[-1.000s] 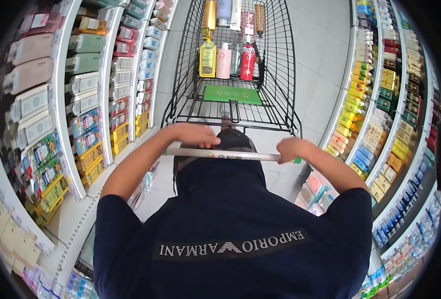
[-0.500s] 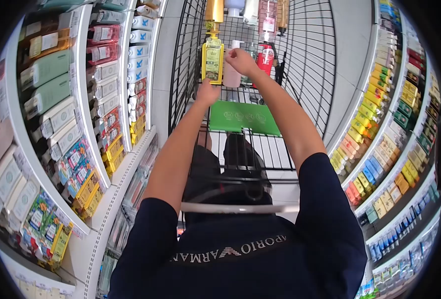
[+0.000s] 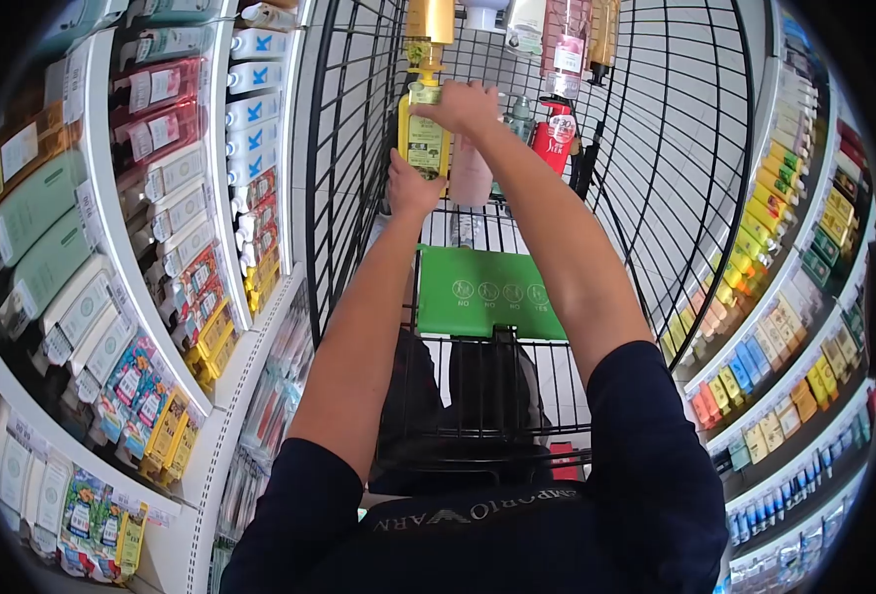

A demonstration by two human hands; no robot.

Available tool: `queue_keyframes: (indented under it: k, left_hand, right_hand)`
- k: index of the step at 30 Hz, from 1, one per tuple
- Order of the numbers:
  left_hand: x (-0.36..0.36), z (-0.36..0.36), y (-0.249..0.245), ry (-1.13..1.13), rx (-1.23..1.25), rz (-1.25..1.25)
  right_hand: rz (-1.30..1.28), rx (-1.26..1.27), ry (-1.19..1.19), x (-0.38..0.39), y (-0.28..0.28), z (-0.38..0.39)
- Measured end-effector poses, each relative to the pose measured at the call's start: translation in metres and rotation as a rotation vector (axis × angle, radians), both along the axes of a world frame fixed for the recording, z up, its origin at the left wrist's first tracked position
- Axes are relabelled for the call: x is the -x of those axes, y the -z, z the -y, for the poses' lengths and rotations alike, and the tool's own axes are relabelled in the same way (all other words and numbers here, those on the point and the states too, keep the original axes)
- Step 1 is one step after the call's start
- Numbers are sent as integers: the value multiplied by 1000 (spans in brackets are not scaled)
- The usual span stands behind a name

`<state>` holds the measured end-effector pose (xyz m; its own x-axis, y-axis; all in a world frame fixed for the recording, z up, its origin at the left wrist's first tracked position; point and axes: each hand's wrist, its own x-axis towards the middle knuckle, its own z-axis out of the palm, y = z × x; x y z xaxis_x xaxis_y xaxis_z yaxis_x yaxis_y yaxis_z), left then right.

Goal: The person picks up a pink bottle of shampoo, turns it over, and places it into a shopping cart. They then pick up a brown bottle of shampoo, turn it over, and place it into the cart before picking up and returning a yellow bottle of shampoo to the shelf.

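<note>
One yellow bottle (image 3: 424,145) is clasped, right hand (image 3: 464,105) atop, left hand (image 3: 410,189) beneath, fingers curled.

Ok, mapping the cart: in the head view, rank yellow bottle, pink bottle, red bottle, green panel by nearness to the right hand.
1. yellow bottle, in right hand
2. pink bottle, just below it
3. red bottle, farther right
4. green panel, toward the person

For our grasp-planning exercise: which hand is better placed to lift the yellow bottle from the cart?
Probably right: the right hand grips the yellow bottle at its top, while the left hand only touches its lower end.
</note>
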<state>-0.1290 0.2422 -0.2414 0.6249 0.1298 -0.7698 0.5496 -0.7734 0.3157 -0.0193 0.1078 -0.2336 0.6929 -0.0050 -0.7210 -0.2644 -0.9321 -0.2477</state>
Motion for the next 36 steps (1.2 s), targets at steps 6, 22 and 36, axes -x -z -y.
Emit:
queue_keyframes:
  k: [6,22,36]
  left_hand:
    - [4,5,3,27,-59,53]
    - [30,9,-47,-8,-21,370]
    - [66,24,-337,-81,342,547]
  right_hand:
    - [-36,57,77,-6,-1,-11]
    - [97,-559,460,56,-68,15]
    - [452,-983,538,128,-339,30]
